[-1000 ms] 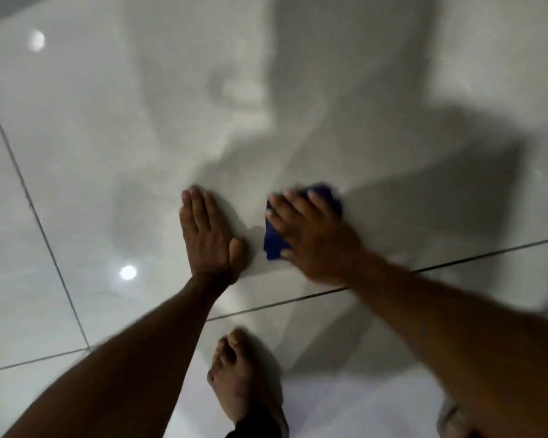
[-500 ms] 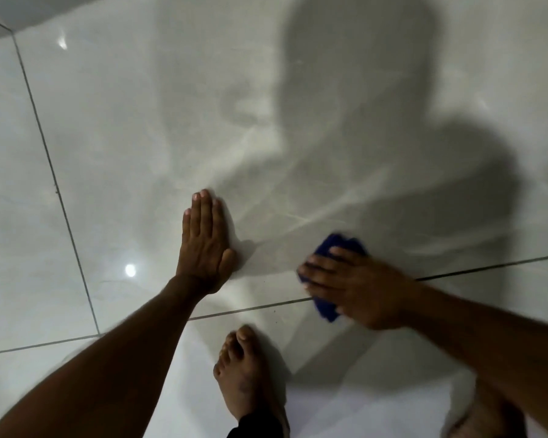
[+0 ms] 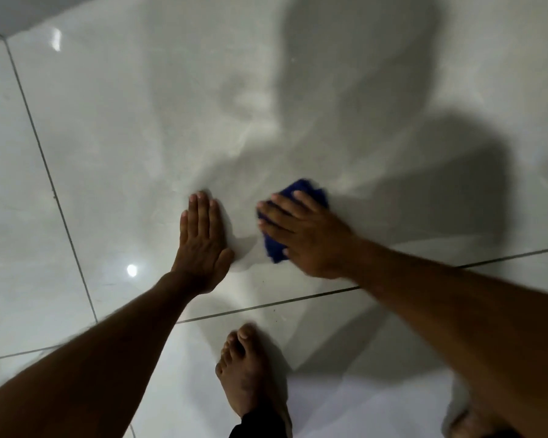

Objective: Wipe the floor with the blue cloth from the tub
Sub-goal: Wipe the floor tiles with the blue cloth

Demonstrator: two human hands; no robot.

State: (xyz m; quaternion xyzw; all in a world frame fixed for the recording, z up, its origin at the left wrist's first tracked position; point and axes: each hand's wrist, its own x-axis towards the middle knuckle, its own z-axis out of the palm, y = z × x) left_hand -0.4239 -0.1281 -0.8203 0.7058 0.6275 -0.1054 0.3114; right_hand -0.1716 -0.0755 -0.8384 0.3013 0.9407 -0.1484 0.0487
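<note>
A blue cloth [image 3: 301, 191] lies on the glossy pale tiled floor [image 3: 124, 137], mostly covered by my right hand [image 3: 307, 235], which presses flat on it with fingers spread. Blue shows above the fingers and below the thumb side. My left hand [image 3: 201, 245] rests flat on the tile just to the left of the cloth, fingers together, holding nothing. A narrow strip of bare floor separates the two hands. No tub is in view.
Dark grout lines [image 3: 266, 306] cross the floor below the hands and run up the left side. My bare foot [image 3: 246, 374] stands on the tile at the bottom centre. Another foot [image 3: 462, 422] shows blurred at the bottom right. A large shadow falls over the upper right floor.
My right hand has slid the cloth up and left from the grout line, back towards my left hand. The left hand has stayed planted on the tile.
</note>
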